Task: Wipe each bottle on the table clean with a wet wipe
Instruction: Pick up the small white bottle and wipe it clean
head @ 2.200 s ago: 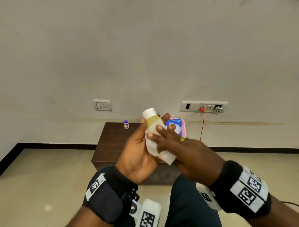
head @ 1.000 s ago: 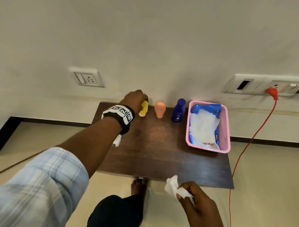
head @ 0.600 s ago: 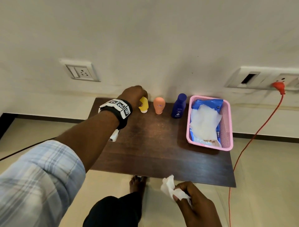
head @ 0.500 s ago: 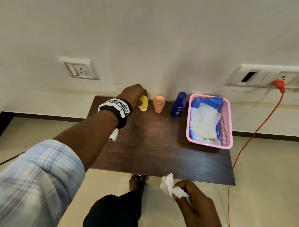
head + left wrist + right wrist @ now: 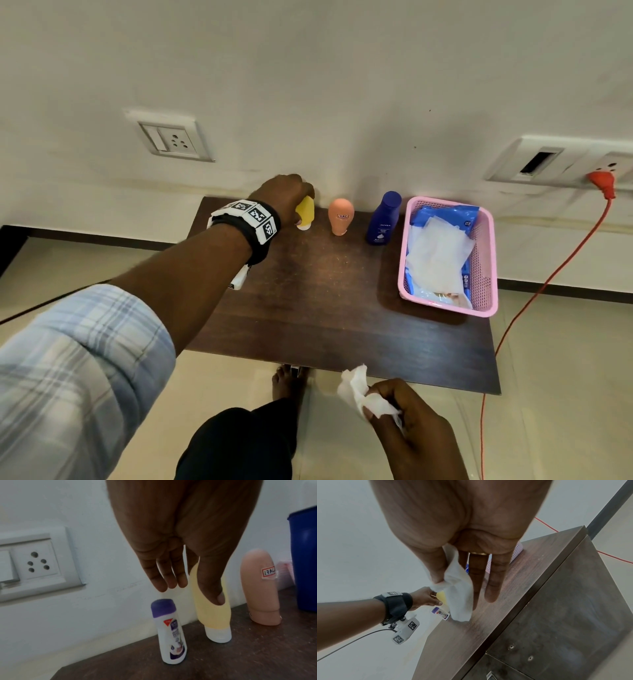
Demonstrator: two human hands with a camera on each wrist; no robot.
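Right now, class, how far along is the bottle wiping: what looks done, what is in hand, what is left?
Done: cannot tell which bottles are clean; none looks marked. In hand: the left hand holds the yellow bottle, standing on the table; the right hand pinches the wet wipe. Possibly left: white bottle, peach bottle, blue bottle.

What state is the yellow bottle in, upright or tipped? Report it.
Upright, standing cap-down. In the left wrist view the yellow bottle rests on its white cap on the table, with the left hand gripping its upper end.
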